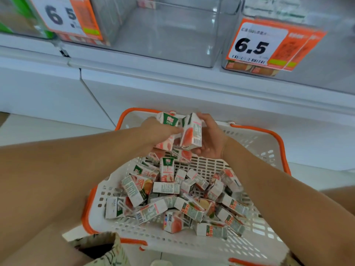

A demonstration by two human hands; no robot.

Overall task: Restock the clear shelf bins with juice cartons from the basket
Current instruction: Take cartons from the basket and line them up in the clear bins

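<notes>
A white basket (255, 143) with orange rim sits on the floor below the shelf, holding several small pink-and-white juice cartons (167, 191) in a loose pile. Over the basket's far end, my left hand (159, 131) grips a carton with a green top (169, 120). My right hand (209, 139) holds another carton (192, 133) upright beside it, and the two cartons touch. Above on the shelf stands a clear bin (169, 31) that looks nearly empty, with one carton just visible at its back.
A second clear bin (255, 68) at the right carries an orange 6.5 price tag (259, 47) and has cartons at its bottom. Another price tag (65, 16) hangs at the upper left. White shelf fronts (172, 85) run below the bins. My knees flank the basket.
</notes>
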